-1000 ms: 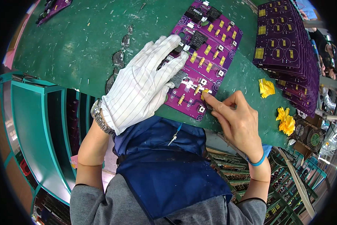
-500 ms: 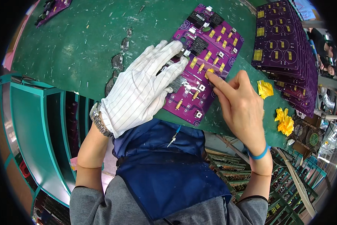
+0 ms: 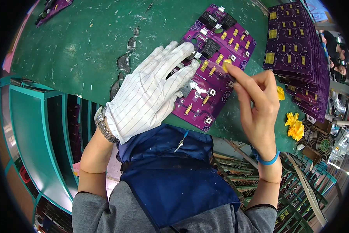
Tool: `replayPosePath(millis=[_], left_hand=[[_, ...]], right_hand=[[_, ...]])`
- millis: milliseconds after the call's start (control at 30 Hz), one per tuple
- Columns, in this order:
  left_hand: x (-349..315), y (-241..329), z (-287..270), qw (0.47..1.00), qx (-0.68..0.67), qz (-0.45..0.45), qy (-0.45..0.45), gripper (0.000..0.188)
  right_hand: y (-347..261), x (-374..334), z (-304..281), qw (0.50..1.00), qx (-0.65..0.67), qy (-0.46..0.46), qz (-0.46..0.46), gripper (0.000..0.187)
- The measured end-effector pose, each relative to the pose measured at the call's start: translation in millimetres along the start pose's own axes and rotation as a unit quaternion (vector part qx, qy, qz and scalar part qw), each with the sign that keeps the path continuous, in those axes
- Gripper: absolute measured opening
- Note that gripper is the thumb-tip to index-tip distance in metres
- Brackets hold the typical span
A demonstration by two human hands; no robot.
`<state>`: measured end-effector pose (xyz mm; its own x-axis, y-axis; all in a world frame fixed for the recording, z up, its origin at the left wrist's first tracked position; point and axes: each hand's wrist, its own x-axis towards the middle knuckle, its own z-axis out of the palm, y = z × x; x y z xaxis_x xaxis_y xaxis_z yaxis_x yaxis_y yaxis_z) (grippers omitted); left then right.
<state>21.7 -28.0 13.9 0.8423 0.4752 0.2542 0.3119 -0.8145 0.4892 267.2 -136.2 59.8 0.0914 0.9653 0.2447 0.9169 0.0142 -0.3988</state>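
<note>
The gloved left hand (image 3: 149, 87) lies flat, unclenched, hiding the left-edge parts of the purple circuit board (image 3: 217, 81) on the green bench (image 3: 85, 58), while the bare right hand (image 3: 262, 103) has shifted up its right side, leaving the lower axial components (image 3: 206, 99) uncovered, a yellow scrap (image 3: 226, 64) at its index fingertip, whether pinched I cannot tell.

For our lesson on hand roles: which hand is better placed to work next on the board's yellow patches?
The right hand, probably: it is bare, its fingertip at a yellow piece over the purple board. The gloved left hand lies across the board's left side.
</note>
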Motion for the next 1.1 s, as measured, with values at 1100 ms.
replayPosePath(millis=[1100], left_hand=[[13,6,6,0.999,-0.002,-0.031,0.023,0.082]], right_hand=[[-6,15,-1,0.989,-0.082,-0.115,-0.038,0.034]])
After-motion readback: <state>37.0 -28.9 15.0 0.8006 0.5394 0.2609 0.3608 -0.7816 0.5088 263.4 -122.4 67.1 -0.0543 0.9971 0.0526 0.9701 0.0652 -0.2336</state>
